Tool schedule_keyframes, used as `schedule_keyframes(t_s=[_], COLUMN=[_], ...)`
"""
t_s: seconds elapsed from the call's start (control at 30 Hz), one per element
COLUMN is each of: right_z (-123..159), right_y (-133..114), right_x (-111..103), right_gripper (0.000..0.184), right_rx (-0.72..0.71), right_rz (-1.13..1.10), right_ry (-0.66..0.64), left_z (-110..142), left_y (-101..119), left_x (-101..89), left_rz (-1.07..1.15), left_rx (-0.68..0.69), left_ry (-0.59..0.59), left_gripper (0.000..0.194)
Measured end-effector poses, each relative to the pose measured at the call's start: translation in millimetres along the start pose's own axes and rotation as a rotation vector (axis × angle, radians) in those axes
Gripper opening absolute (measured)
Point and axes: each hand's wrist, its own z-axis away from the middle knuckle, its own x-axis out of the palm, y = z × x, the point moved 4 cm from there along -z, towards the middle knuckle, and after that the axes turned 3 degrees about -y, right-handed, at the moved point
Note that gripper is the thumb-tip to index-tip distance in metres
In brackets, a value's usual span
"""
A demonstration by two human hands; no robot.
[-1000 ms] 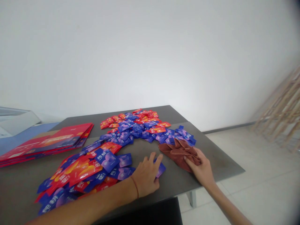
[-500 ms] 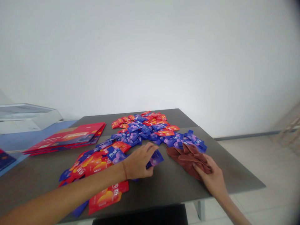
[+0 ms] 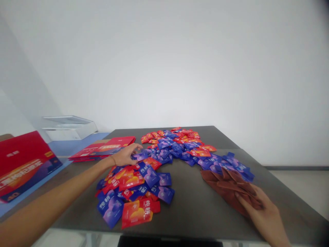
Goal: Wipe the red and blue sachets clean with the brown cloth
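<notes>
My right hand (image 3: 267, 212) grips a crumpled brown cloth (image 3: 232, 190) against the grey tabletop, thumb on top of its folds. My left hand (image 3: 125, 155) reaches to the left side of the table, its fingers curved and apart over a blue sachet (image 3: 140, 156) at the edge of the pile. Whether the fingertips touch that sachet I cannot tell. Below this hand lies a heap of red and blue sachets, with a red sachet (image 3: 137, 212) and a blue sachet (image 3: 111, 208) at its near edge. A curved band of more sachets (image 3: 177, 147) runs toward the back and right.
Flattened red boxes (image 3: 102, 148) lie stacked behind my left hand. Another red and blue box (image 3: 23, 168) stands at the far left on a blue surface (image 3: 61, 148). A white open box (image 3: 72, 132) sits behind it. The grey table (image 3: 190, 199) ends before a white wall.
My left hand has let go of a blue sachet and moved away and left over the pile. The view has turned left. The right hand keeps its hold on the cloth.
</notes>
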Motion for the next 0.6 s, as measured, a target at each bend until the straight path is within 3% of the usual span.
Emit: schedule_keyframes(t_s=[0.13, 0.3, 0.43, 0.6], right_z=[-0.2, -0.8, -1.8, -2.6], right_y=[2.5, 7.0, 9.0, 7.5], right_x=[0.3, 0.2, 0.3, -0.7], right_gripper=[0.051, 0.057, 0.057, 0.055], right_rx=[-0.002, 0.027, 0.036, 0.013], right_rz=[0.015, 0.04, 0.052, 0.038], right_ry=[-0.006, 0.006, -0.008, -0.017], left_z=[12.5, 26.2, 30.5, 28.9], left_y=[-40.3, -74.7, -89.8, -92.1], left_x=[-10.7, -6.7, 1.3, 7.0], left_rz=[0.08, 0.146, 0.135, 0.049], left_rx=[-0.092, -0.208, -0.279, -0.3], left_ry=[0.061, 0.12, 0.176, 0.172], left_gripper=[0.062, 0.06, 0.06, 0.054])
